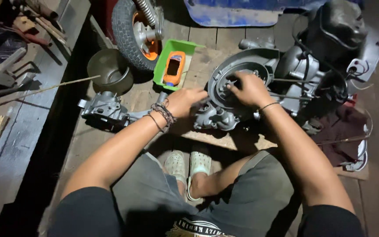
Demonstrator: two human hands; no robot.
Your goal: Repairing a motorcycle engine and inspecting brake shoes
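1. The grey engine casing (pixel 237 83) lies on a flat sheet of cardboard (pixel 216 140) on the plank floor, right in front of the person's crossed feet. Its round, finned housing faces up toward the camera.
2. The right hand (pixel 251 87) rests on that round housing with the fingers curled and reaching into the central opening; whether they pinch a small part there I cannot tell, since the fingertips are hidden.
3. The left hand (pixel 185 101) presses against the casing's left edge, fingers together and bent, steadying it.
4. To do this step well, I judge the left hand should hold the casing firm against the cardboard while the right works at the centre, so that the housing does not rock or turn.
5. The casing's long axis runs roughly left to right across the view, from the lower lug near the left hand toward the dark engine block (pixel 312 74) at the right.
6. Just beyond the left hand stands a green tray (pixel 161 66) holding an orange meter (pixel 174 68).
7. Farther left lie a metal bowl (pixel 108 70) and a separate grey carburettor-like part (pixel 104 109).
8. A small wheel with an orange hub (pixel 139 30) stands behind.
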